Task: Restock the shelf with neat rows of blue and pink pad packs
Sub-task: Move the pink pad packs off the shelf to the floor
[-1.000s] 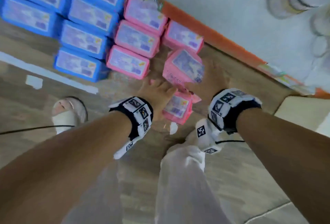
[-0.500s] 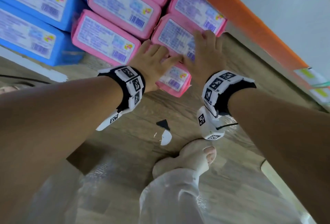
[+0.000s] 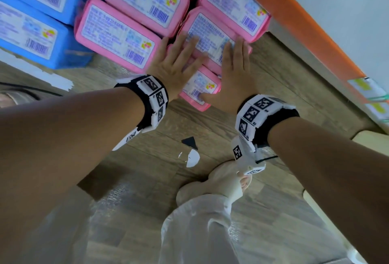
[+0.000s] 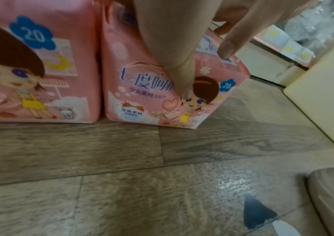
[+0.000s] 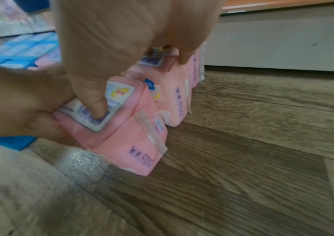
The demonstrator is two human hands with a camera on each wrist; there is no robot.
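Note:
Pink pad packs stand in rows on the wood floor beside blue packs (image 3: 31, 32). My left hand (image 3: 176, 59) and right hand (image 3: 235, 67) both lie with straight fingers across the last two pink packs. The nearest pink pack (image 3: 202, 84) shows between my hands, with the right thumb pressing on its label. The pack behind it (image 3: 208, 32) is under my fingertips. In the left wrist view my thumb runs down the nearest pack's front (image 4: 162, 103). The right wrist view shows the nearest pack (image 5: 133, 135) slightly tilted against the pack behind it (image 5: 180, 95).
An orange shelf edge (image 3: 305, 21) runs along the right behind the packs. A black and white scrap (image 3: 191, 152) lies on the floor near my sandalled foot (image 3: 221, 183). A cream block (image 4: 324, 79) stands to the right.
A second ago a pink pack was tilted in the air by my right hand. It now stands in the row, and both hands have flattened on top of the packs.

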